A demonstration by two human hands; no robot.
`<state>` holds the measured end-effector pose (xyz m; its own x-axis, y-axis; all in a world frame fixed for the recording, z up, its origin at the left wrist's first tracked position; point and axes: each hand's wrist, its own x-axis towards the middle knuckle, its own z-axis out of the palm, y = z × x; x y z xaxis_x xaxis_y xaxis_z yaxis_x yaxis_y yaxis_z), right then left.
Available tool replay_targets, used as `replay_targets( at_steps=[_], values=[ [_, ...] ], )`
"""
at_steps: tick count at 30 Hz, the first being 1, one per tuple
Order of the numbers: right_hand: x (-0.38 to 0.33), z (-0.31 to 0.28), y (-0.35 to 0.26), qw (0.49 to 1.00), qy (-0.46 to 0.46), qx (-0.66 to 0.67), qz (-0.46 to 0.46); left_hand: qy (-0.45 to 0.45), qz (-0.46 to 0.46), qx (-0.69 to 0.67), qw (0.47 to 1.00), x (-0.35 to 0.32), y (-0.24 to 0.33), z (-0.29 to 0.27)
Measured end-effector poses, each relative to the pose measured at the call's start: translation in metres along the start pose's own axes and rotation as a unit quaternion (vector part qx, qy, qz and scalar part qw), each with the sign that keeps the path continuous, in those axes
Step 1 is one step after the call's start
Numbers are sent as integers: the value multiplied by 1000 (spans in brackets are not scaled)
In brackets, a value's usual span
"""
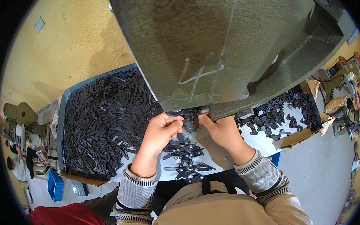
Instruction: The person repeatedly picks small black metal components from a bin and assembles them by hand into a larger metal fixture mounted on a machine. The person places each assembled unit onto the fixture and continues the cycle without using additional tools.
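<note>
My left hand point(161, 131) is raised under the big green press machine point(221, 46), its fingertips pinched on a small dark metal piece at the tool area point(189, 121). Opposite it, my right hand point(222, 128) has its fingers closed at the same spot, touching the tool; whether it holds a piece is hidden. Below the hands, a loose pile of black flat metal strips point(188, 164) lies on the white work surface.
A large grey tray point(61, 129) full of black strips point(104, 120) stands at the left. A cardboard tray point(297, 137) of black shaped parts point(276, 112) sits at the right. A blue crate point(54, 185) and other people are at the far left and right edges.
</note>
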<state>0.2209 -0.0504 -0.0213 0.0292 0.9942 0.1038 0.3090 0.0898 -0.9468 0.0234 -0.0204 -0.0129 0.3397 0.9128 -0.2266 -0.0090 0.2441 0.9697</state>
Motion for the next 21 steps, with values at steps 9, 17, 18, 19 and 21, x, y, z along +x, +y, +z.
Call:
replay_targets(
  at_steps=[9, 17, 18, 19, 21],
  values=[
    [4, -13, -6, 989, -27, 143, -16, 21, -13, -19, 1000, 2, 0, -1],
    [6, -12, -12, 997, -56, -54, 7, 33, -19, 2, 999, 3, -1, 0],
    [3, -20, -14, 996, -49, -71, -37, 28, -16, -4, 999, 4, -1, -1],
    [-1, -33, -17, 994, -43, -95, -42, 34, -30, 9, 999, 4, -1, -1],
    [-12, -56, -21, 999, -22, -37, 15, 26, -24, -5, 999, 5, -1, -1]
  ],
)
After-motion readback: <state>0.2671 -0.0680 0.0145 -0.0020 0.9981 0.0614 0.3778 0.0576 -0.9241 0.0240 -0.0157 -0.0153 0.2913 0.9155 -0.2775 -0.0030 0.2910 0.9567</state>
